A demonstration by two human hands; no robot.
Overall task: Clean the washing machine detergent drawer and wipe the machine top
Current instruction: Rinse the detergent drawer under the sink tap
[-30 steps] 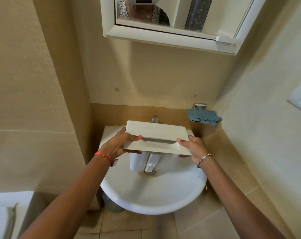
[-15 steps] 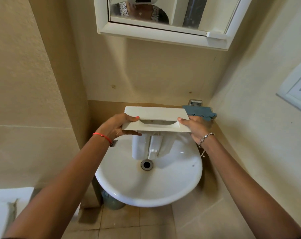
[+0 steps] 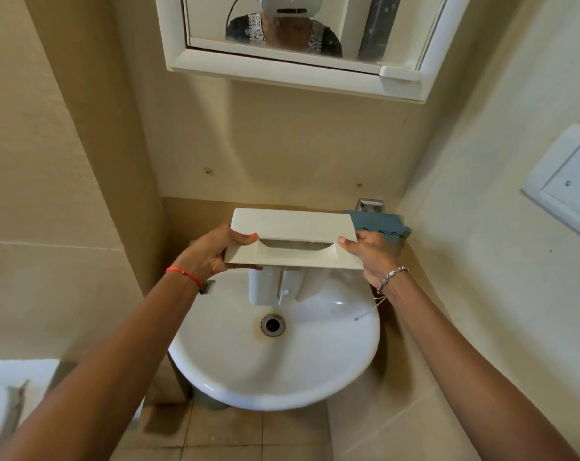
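Observation:
I hold the white detergent drawer point(image 3: 293, 227) over the round white sink point(image 3: 315, 371), its front panel with the recessed handle facing up and its compartments hanging down into the basin. My left hand point(image 3: 215, 249) grips the panel's left end and my right hand point(image 3: 373, 252) grips the right end. A folded blue cloth point(image 3: 393, 224) lies on the ledge just behind my right hand. The tap is hidden behind the drawer.
A mirrored cabinet point(image 3: 282, 73) hangs on the wall above the sink. A white wall socket point(image 3: 568, 184) sits on the right wall. A metal fitting point(image 3: 370, 204) shows above the cloth. A white surface point(image 3: 12, 394) lies at the lower left. The drain point(image 3: 272, 324) is uncovered.
The drawer has risen and moved back toward the wall, away from the drain, with both hands still on its ends. The view has tilted, showing more of the basin and socket.

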